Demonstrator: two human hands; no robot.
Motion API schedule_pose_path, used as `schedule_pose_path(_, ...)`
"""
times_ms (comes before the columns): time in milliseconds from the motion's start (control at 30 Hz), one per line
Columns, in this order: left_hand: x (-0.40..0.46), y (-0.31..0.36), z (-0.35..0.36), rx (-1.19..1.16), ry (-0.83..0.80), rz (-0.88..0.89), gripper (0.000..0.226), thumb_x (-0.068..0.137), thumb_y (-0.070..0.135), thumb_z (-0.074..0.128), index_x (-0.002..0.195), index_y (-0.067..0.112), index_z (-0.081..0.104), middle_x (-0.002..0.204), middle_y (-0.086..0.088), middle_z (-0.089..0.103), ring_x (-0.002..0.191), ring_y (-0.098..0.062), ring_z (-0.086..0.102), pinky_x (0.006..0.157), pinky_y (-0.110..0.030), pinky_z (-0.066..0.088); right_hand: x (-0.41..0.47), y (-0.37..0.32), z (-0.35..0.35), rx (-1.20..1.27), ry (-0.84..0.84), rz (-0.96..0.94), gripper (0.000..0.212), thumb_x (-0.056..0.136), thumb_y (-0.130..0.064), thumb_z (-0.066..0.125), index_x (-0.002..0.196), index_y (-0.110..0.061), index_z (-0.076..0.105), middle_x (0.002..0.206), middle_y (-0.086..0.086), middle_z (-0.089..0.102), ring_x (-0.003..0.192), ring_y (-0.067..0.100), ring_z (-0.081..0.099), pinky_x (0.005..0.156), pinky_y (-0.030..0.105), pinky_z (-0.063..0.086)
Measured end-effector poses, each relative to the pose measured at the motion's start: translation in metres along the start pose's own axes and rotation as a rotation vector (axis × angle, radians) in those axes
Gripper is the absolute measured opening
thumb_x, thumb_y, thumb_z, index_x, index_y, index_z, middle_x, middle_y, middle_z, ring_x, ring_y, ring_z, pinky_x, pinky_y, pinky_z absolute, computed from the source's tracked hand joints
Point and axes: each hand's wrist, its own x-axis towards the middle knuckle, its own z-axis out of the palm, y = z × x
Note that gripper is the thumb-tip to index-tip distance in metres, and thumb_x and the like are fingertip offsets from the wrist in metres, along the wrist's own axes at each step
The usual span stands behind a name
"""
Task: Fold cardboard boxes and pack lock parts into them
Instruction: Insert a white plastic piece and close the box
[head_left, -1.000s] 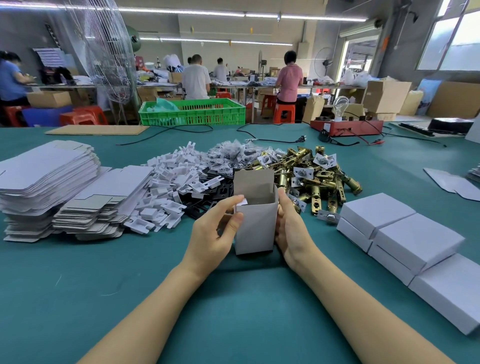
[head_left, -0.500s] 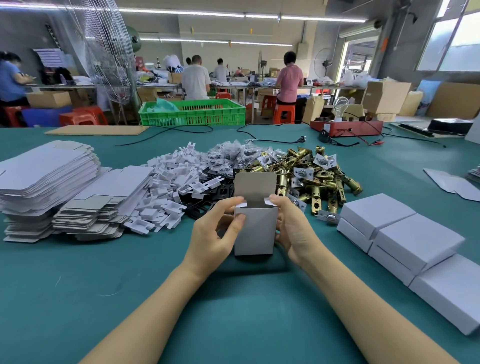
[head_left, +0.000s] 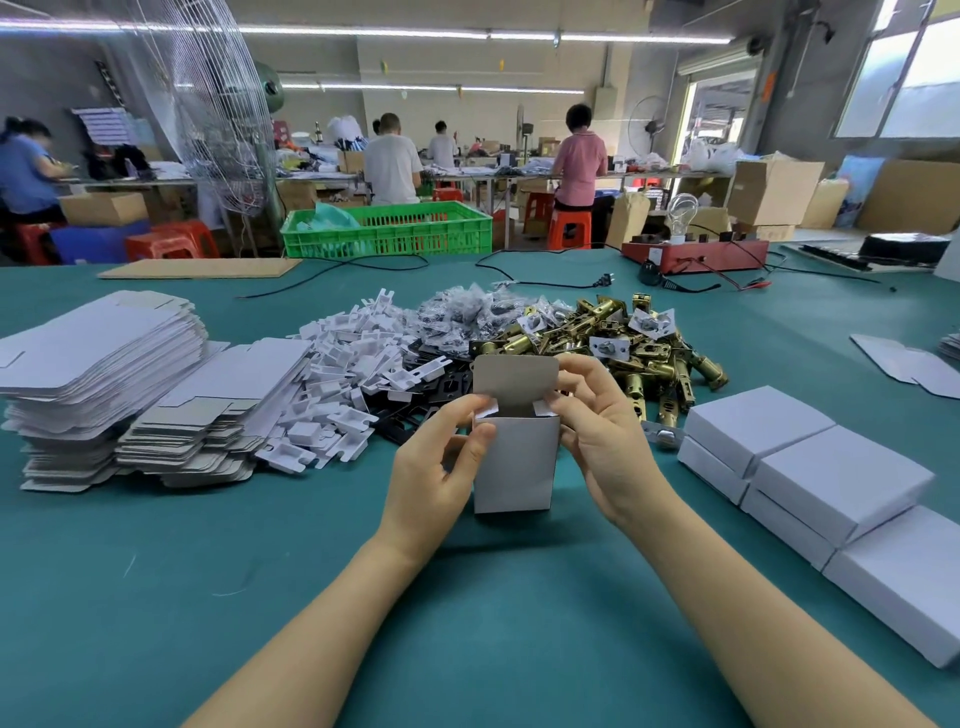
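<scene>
A small white cardboard box (head_left: 515, 463) stands upright on the green table (head_left: 467, 597), its top lid flap raised. My left hand (head_left: 439, 467) grips its left side, the fingertips pressing the left side flap inward. On the other side my right hand (head_left: 597, 421) holds the box, its fingers curled over the right side flap. Behind the box lie brass lock latches (head_left: 623, 353), white plastic inserts (head_left: 353, 384), black plates (head_left: 441, 387) and small clear bags of parts (head_left: 467, 312).
Stacks of flat box blanks (head_left: 104, 374) fill the left. Closed white boxes (head_left: 831, 478) line the right. Farther back are a green crate (head_left: 387, 231), a red tester with a bulb (head_left: 693, 252), cables and a cardboard sheet (head_left: 200, 268). People work at far tables.
Both hands slid up the box's sides to its top edge, and the two side flaps have been bent inward. The box sits a little squarer to me.
</scene>
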Motion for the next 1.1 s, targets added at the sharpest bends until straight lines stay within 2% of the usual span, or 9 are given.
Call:
schedule_pose_path(233,0.001,-0.001,0.000,-0.011,0.013,-0.004,0.028,0.093,0.020,0.058,0.111,0.042,0.055,0.103,0.033,0.064,0.084,0.009,0.061,0.071,-0.004,0.043,-0.003,0.000,0.006,-0.012,0.057,-0.024,0.038,0.097,-0.001,0.049,0.081,-0.032,0.064,0.087,0.000,0.066,0.079,0.013,0.062,0.061,0.019,0.048)
schedule_pose_path(367,0.001,-0.002,0.000,-0.060,0.014,-0.040,0.026,0.092,0.022,0.058,0.108,0.043,0.056,0.091,0.025,0.065,0.066,0.004,0.061,0.060,-0.006,0.041,-0.006,0.003,0.010,-0.098,0.124,-0.057,0.027,0.097,-0.003,0.046,0.081,-0.021,0.061,0.084,0.002,0.061,0.077,0.013,0.055,0.065,0.023,0.045)
schedule_pose_path(467,0.002,-0.002,0.000,-0.082,0.012,-0.055,0.026,0.092,0.022,0.058,0.108,0.042,0.057,0.090,0.029,0.062,0.056,0.004,0.057,0.054,-0.006,0.037,-0.010,0.003,0.014,-0.114,0.148,-0.062,0.013,0.085,-0.021,0.049,0.078,-0.018,0.059,0.083,0.001,0.060,0.081,0.016,0.053,0.072,0.030,0.041)
schedule_pose_path(567,0.002,-0.002,0.000,-0.086,0.009,-0.055,0.026,0.092,0.021,0.058,0.109,0.042,0.056,0.089,0.029,0.061,0.055,0.003,0.056,0.053,-0.007,0.038,-0.013,0.002,0.016,-0.139,0.139,-0.089,0.024,0.087,-0.040,0.058,0.081,-0.017,0.057,0.084,0.004,0.060,0.081,0.019,0.056,0.076,0.032,0.044)
schedule_pose_path(633,0.002,-0.001,0.000,-0.086,0.007,-0.055,0.027,0.093,0.021,0.057,0.109,0.043,0.056,0.088,0.029,0.061,0.052,0.002,0.052,0.051,-0.010,0.038,-0.014,0.001,0.016,-0.136,0.151,-0.095,0.029,0.087,-0.045,0.062,0.082,-0.017,0.058,0.085,0.003,0.062,0.088,0.026,0.060,0.077,0.024,0.046)
schedule_pose_path(733,0.002,-0.001,0.000,-0.084,0.007,-0.056,0.027,0.093,0.022,0.057,0.110,0.043,0.056,0.088,0.027,0.061,0.050,-0.004,0.050,0.050,-0.015,0.038,-0.013,0.002,0.017,-0.159,0.157,-0.101,0.022,0.087,-0.038,0.058,0.087,-0.017,0.060,0.087,0.001,0.063,0.093,0.022,0.062,0.076,0.017,0.046)
schedule_pose_path(833,0.002,-0.003,0.000,-0.085,-0.001,-0.082,0.024,0.093,0.026,0.056,0.110,0.043,0.056,0.088,0.024,0.061,0.052,-0.024,0.052,0.051,-0.023,0.040,-0.013,0.004,0.017,-0.204,0.164,-0.133,0.015,0.096,-0.028,0.052,0.093,-0.015,0.059,0.090,0.006,0.063,0.083,0.012,0.058,0.073,0.017,0.046)
schedule_pose_path(933,0.003,-0.003,0.000,-0.088,-0.006,-0.092,0.024,0.093,0.026,0.055,0.111,0.042,0.055,0.089,0.026,0.063,0.054,-0.006,0.052,0.052,-0.017,0.040,-0.012,0.004,0.017,-0.247,0.155,-0.144,0.013,0.097,-0.027,0.051,0.095,-0.016,0.058,0.086,-0.001,0.060,0.077,0.007,0.055,0.070,0.018,0.045)
schedule_pose_path(1100,0.003,-0.003,-0.001,-0.089,-0.018,-0.087,0.025,0.094,0.026,0.054,0.113,0.043,0.054,0.090,0.027,0.064,0.058,-0.002,0.056,0.055,-0.011,0.040,-0.011,0.004,0.014,-0.307,0.138,-0.166,0.010,0.097,-0.026,0.051,0.095,-0.018,0.057,0.082,-0.010,0.057,0.070,-0.003,0.052,0.066,0.011,0.041)
